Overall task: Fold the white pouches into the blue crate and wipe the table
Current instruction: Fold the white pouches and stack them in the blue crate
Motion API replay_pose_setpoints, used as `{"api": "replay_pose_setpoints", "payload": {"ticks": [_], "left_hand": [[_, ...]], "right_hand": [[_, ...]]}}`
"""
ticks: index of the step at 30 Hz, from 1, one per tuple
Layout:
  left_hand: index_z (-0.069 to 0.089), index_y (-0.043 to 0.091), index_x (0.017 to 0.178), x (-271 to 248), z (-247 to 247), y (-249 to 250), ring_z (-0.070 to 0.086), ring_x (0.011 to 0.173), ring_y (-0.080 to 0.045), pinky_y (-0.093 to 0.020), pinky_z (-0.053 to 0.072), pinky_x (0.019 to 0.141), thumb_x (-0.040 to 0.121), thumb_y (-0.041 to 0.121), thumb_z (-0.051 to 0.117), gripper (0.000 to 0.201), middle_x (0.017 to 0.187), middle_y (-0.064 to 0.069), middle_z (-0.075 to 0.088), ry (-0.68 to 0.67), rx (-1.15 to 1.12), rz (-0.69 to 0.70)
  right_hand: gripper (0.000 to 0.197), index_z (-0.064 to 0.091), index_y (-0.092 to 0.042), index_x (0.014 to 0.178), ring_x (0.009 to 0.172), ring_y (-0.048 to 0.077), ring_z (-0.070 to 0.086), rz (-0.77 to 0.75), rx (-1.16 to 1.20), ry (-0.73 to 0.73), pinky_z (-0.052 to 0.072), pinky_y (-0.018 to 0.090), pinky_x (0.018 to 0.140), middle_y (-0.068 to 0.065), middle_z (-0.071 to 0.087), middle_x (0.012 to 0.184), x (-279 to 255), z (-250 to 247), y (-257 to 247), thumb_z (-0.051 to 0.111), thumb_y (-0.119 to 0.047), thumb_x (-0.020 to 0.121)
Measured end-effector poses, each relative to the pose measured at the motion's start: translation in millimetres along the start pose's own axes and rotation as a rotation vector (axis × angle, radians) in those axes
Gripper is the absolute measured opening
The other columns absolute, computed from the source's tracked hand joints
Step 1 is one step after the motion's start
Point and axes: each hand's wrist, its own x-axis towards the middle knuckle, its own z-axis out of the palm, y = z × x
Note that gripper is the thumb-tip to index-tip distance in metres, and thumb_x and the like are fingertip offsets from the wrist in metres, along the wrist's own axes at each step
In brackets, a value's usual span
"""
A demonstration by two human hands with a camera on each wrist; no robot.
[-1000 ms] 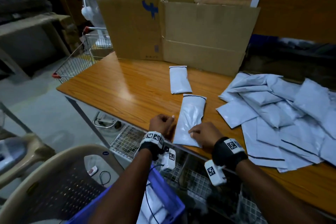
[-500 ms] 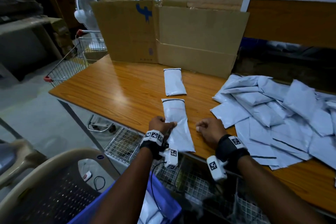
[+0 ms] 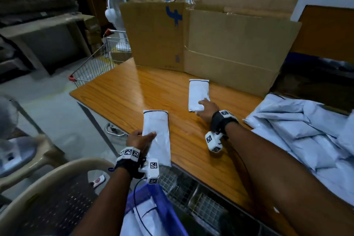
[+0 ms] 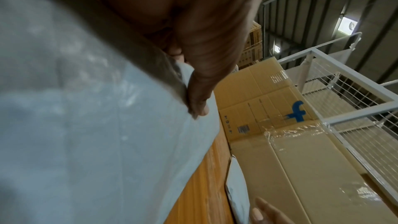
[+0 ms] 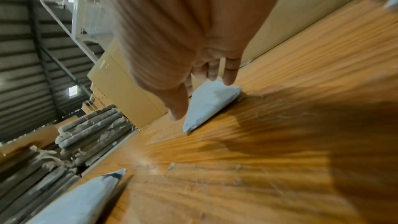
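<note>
Head view, looking down at a wooden table [image 3: 118, 97]. Nearest, one folded white pouch [image 3: 158, 136] lengthwise over the front edge of the table, near end overhanging, pinched along its left side by the left hand [image 3: 138, 140], thumb on top and fingers underneath. Same grip close up in the left wrist view: thumb [image 4: 200, 101] pressed on the upper face of the pouch, other fingers hidden beneath. Farther back, a second folded pouch [image 3: 198, 97] flat on the table, just in front of a flattened cardboard box [image 3: 229, 48] standing upright. Right hand [image 3: 206, 109] at the near right corner of that pouch, fingers loosely extended and touching it. Right wrist view: fingertips [image 5: 230, 76] resting on the pouch's edge, fingers slightly apart, thumb alongside, nothing curled around it. To the right, a loose pile of unfolded white pouches [image 3: 306, 132] spread over the table's right end. Below the front edge, between the forearms, the blue crate [image 3: 164, 212] with white pouches inside. Beyond the table's left end, a wire shopping trolley [image 3: 92, 67] and a white fan [image 3: 115, 11]; a beige plastic chair [image 3: 47, 188] at lower left.
</note>
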Motion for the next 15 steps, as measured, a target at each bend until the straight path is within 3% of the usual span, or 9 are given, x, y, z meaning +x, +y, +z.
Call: {"api": "replay_pose_setpoints", "payload": {"ticks": [3, 6, 11, 15], "left_hand": [[0.054, 0.015, 0.059, 8.6, -5.0, -5.5, 0.045, 0.044, -0.015, -0.019, 0.036, 0.046, 0.067, 0.030, 0.091, 0.041, 0.039, 0.008, 0.051, 0.030, -0.006, -0.027], [0.054, 0.015, 0.058, 11.8, -5.2, -7.9, 0.045, 0.043, -0.014, -0.019, 0.036, 0.044, 0.068, 0.029, 0.091, 0.040, 0.039, 0.005, 0.051, 0.060, -0.009, -0.037], [0.062, 0.011, 0.065, 16.6, -5.8, -14.4, 0.047, 0.049, -0.019, -0.029, 0.040, 0.050, 0.057, 0.048, 0.092, 0.049, 0.051, -0.005, 0.057, 0.093, 0.018, -0.070], [0.057, 0.008, 0.069, 13.4, -7.4, -10.9, 0.042, 0.055, -0.019, -0.026, 0.034, 0.050, 0.062, 0.048, 0.091, 0.053, 0.059, -0.009, 0.054, 0.075, 0.035, -0.066]], "right_hand": [[0.077, 0.025, -0.024, 0.154, 0.151, 0.026, 0.009, -0.038, -0.114, -0.095, 0.017, 0.046, 0.120, 0.005, 0.005, 0.164, 24.4, 6.9, -7.6, 0.058, -0.051, 0.089], [0.078, 0.017, -0.022, 0.156, 0.150, 0.028, 0.009, -0.051, -0.242, -0.185, 0.016, 0.047, 0.119, 0.007, 0.006, 0.164, 29.9, 16.2, -10.6, 0.052, -0.051, 0.092], [0.064, 0.027, -0.023, 0.153, 0.147, 0.027, 0.023, -0.129, -0.300, -0.235, 0.022, 0.042, 0.118, 0.007, 0.022, 0.161, 2.7, 10.3, -13.7, 0.049, -0.041, 0.096], [0.040, 0.053, -0.029, 0.139, 0.136, 0.022, 0.042, -0.248, -0.221, -0.267, 0.031, 0.029, 0.110, -0.003, 0.047, 0.148, -45.5, 3.7, -12.7, 0.047, -0.033, 0.099]]}}
